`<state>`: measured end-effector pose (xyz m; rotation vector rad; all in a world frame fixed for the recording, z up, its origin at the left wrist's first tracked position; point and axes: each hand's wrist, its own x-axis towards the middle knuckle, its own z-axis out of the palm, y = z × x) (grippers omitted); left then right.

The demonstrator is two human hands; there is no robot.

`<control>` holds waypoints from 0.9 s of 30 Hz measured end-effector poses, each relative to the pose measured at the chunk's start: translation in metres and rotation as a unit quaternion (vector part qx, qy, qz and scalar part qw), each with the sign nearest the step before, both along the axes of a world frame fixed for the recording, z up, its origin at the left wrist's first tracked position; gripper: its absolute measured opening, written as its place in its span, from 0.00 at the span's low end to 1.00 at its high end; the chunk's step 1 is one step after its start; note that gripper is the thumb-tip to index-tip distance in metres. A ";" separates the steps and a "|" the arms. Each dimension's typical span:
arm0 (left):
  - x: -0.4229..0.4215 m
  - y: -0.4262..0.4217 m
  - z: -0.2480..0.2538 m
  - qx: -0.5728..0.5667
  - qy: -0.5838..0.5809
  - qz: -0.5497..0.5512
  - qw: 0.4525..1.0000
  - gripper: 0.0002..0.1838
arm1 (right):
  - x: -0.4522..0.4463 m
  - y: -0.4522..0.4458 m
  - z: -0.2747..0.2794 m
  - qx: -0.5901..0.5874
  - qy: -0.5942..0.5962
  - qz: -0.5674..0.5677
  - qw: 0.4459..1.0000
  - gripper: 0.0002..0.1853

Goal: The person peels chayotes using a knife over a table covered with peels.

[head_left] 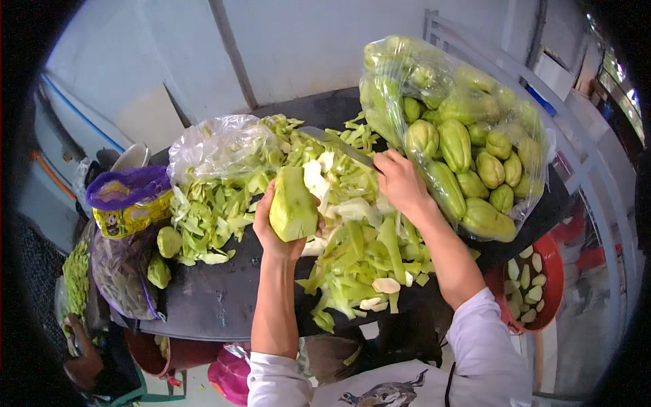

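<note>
My left hand (279, 224) is wrapped round a peeled chayote (291, 203), pale green and held upright above the table. In my right hand (400, 178) is a knife (342, 146); its blade points up and left, apart from the chayote. Below and around both hands lie heaps of green peelings (366, 254), with a few white slices (386, 285) among them. Right of my right hand, a clear plastic bag (454, 136) is packed with unpeeled chayotes (454, 144).
A crumpled clear bag (217, 146) rests on peelings at the back left. Near a purple mesh sack (125, 271) lie two loose chayotes (169, 241). A red tub (553, 271) with peeled pieces stands below right. Another person's hand (85, 359) shows at lower left.
</note>
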<state>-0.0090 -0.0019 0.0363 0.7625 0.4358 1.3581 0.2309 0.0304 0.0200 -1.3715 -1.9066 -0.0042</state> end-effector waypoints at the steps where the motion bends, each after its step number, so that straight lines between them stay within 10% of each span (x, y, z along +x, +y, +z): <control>1: -0.001 0.001 -0.004 -0.031 -0.013 0.024 0.999 0.29 | 0.000 -0.003 0.001 0.003 0.012 0.001 1.000 0.07; 9: -0.002 0.011 -0.014 -0.051 0.191 0.111 0.974 0.24 | -0.016 -0.021 0.006 0.021 0.024 -0.024 0.999 0.08; 12: -0.008 0.008 -0.011 0.016 0.591 0.166 0.790 0.27 | -0.015 -0.025 0.008 -0.026 0.048 -0.047 0.997 0.10; 17: -0.001 0.010 -0.020 0.133 0.638 0.274 0.707 0.26 | -0.010 -0.028 0.006 -0.079 0.019 -0.044 0.996 0.14; 19: 0.010 0.002 -0.008 0.342 0.681 0.387 0.520 0.30 | -0.011 -0.030 0.006 -0.076 0.026 -0.037 0.996 0.14; 27: 0.032 0.017 -0.001 0.329 0.789 0.333 0.397 0.45 | -0.001 -0.038 0.018 -0.087 0.026 -0.025 0.996 0.17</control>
